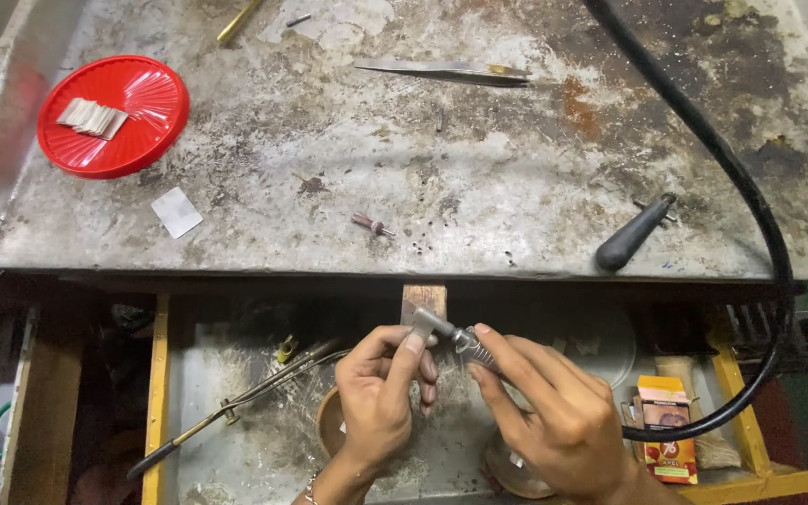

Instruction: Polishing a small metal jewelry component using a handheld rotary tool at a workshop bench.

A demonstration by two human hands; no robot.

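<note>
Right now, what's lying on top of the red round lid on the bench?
On the red lid lies a fanned stack of small pale rectangular pieces, toward its left half. Whatever sits under that stack, and beneath the lid itself, is covered and cannot be seen.

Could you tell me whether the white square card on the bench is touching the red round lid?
Apart. The head view shows the white square card lying below the red round lid, with a bare strip of bench between them.

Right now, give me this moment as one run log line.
left hand: pinches small metal piece | right hand: grips rotary handpiece on black cable | wooden peg behind | open drawer beneath
</note>
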